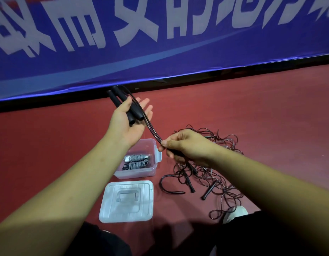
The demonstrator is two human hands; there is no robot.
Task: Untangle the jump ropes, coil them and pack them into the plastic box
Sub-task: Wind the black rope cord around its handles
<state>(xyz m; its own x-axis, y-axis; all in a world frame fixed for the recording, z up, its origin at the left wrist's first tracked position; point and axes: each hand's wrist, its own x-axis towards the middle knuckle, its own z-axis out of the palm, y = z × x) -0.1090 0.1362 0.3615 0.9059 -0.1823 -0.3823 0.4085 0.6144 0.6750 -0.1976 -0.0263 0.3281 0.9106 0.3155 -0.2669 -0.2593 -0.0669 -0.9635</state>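
My left hand (129,124) is raised palm up, its thumb pinning two black jump rope handles (123,106) against the palm while the fingers stay straight. A doubled dark cord (150,129) runs from those handles down to my right hand (185,146), which pinches it between thumb and fingers. The clear plastic box (152,168) stands open on the floor below my left hand, with coiled grey ropes (137,160) inside. A tangled pile of dark ropes (215,174) with loose black handles lies on the floor to the right, partly hidden by my right arm.
The box's clear lid (126,201) lies flat on the red floor in front of the box. A blue banner (160,43) with white characters runs along the back. A white shoe (235,213) and my dark-trousered knees are at the bottom.
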